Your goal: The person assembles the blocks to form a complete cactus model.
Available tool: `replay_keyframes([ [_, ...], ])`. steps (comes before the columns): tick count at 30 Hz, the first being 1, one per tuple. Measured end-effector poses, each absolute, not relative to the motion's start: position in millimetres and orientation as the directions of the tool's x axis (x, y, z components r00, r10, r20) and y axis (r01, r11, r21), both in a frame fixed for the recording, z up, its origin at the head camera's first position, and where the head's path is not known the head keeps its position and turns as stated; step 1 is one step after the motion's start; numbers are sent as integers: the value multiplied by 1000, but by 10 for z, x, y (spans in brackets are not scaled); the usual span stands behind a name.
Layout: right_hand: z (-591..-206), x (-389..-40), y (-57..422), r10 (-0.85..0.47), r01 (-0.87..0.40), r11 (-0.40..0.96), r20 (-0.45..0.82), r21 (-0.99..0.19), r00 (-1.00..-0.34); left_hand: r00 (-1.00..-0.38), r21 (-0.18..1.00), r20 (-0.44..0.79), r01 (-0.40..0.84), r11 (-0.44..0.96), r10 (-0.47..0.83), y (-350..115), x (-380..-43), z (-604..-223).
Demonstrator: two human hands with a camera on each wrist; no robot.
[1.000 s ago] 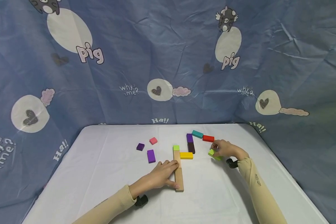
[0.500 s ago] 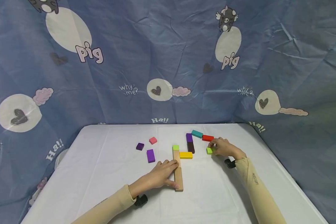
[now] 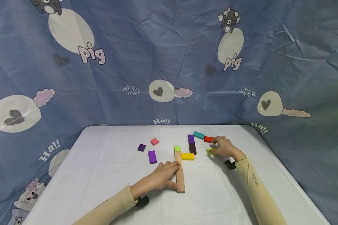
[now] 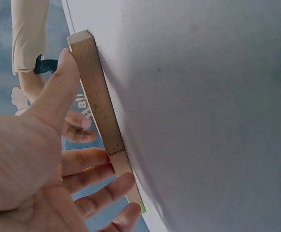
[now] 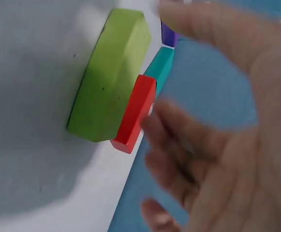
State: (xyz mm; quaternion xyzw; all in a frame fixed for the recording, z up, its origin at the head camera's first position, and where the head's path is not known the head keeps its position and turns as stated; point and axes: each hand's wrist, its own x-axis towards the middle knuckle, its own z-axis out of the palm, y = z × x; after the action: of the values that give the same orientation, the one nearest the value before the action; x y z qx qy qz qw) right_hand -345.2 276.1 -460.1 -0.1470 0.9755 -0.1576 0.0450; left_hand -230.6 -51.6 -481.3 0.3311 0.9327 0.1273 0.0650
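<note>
My left hand (image 3: 162, 175) rests along two plain wooden blocks (image 3: 180, 180) laid end to end. Its thumb touches the near block and its relaxed fingers lie against the side, as the left wrist view (image 4: 58, 159) also shows. A small lime piece (image 3: 177, 148) sits at the far end of this row, and a yellow block (image 3: 187, 156) lies against its right side. Over a lime green block (image 5: 109, 77) hovers my right hand (image 3: 224, 147). In the right wrist view its fingers are blurred, spread and apart from the block, which lies on the table.
Beyond the lime block are a red block (image 3: 208, 139) and a teal block (image 3: 199, 135). A purple block (image 3: 191, 138) and a dark block (image 3: 192, 148) form a line beside them. Left of the row lie a purple block (image 3: 152, 157), a dark purple piece (image 3: 141, 147) and a pink piece (image 3: 154, 141).
My right hand has shifted left with the lime block, which has turned and now lies nearer the yellow one; the fingers have let go of it. The left hand has stayed in place.
</note>
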Motion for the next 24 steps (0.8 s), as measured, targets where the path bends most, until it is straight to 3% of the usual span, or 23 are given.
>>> replay_keyframes([
  [7, -4575, -3397, 2764, -131, -99, 962, -113, -254, -985, -773, 282, -35, 600, 749, 633, -512, -2301, -4825],
  [12, -4598, -3412, 2776, -115, -59, 965, -210, -254, -971, -773, 274, -28, 604, 749, 634, -502, -2298, -4826],
  [18, -4668, -3496, 2742, -251, -186, 923, -160, -337, -955, -775, 275, -29, 601, 751, 631, -496, -2291, -4828],
  [24, -4683, -3541, 2705, -431, -332, 821, -125, -464, -894, -776, 286, -33, 596, 750, 630, -493, -2284, -4815],
])
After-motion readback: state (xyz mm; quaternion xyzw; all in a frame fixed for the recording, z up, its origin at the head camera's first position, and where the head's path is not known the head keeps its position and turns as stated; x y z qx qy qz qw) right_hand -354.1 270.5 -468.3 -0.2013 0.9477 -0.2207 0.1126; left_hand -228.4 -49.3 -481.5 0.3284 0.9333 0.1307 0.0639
